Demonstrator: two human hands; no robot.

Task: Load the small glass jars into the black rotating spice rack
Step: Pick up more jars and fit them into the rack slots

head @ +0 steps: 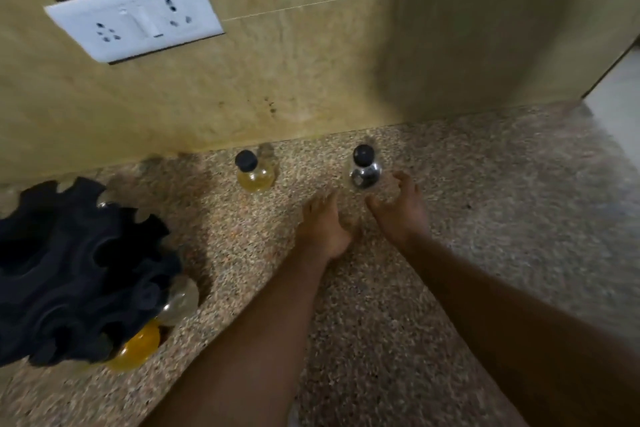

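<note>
Two small glass jars with black caps stand near the wall on the speckled counter: one with yellow contents [255, 173] and one with dark contents [363, 168]. My right hand [398, 208] is just in front of the dark jar, fingers spread, a fingertip close to it. My left hand [323, 224] rests beside it on the counter, fingers apart, holding nothing. The black rotating spice rack [76, 270] stands at the left edge, with a pale jar [180, 300] and an orange-yellow jar [136, 350] in its lower slots.
A tan tiled wall rises behind the jars, with a white socket plate [135, 15] at upper left. The granite counter [485, 218] stretches to the right, where a wall corner ends and a pale floor area shows.
</note>
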